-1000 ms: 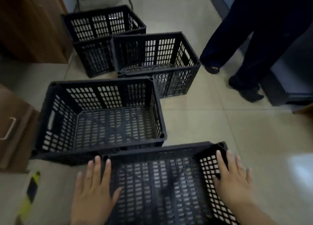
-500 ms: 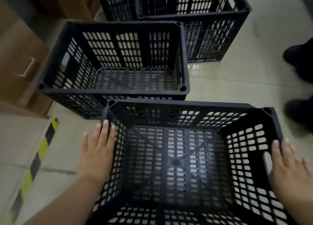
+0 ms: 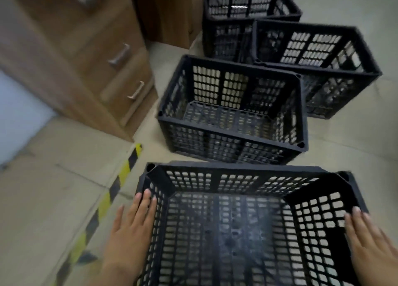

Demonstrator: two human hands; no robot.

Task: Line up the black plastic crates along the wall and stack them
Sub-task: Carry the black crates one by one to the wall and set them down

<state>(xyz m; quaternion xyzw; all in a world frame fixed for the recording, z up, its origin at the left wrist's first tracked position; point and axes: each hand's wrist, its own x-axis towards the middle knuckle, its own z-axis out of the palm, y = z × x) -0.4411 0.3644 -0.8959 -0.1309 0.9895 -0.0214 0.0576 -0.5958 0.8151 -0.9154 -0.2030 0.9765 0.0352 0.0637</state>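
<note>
Several black slatted plastic crates stand in a loose row on the tiled floor. The nearest crate [image 3: 243, 168] fills the bottom of the head view. My left hand [image 3: 131, 232] lies flat against its left outer wall and my right hand [image 3: 370, 240] flat against its right outer wall, so the crate is pressed between my palms. Just beyond it stands a second crate [image 3: 232, 135], apart by a narrow gap. A third crate [image 3: 312, 67] sits further back to the right, and a fourth crate [image 3: 249, 17] behind it by the wooden furniture.
A brown drawer cabinet [image 3: 97, 59] with metal handles stands on the left, close to the second crate. A yellow-and-black tape stripe [image 3: 120, 178] runs across the floor left of the nearest crate. Pale floor tiles [image 3: 355, 141] lie open on the right.
The view has swung left and the nearest crate has shifted between my hands, now a little apart from the second crate. The other person's legs and shoes have left the view.
</note>
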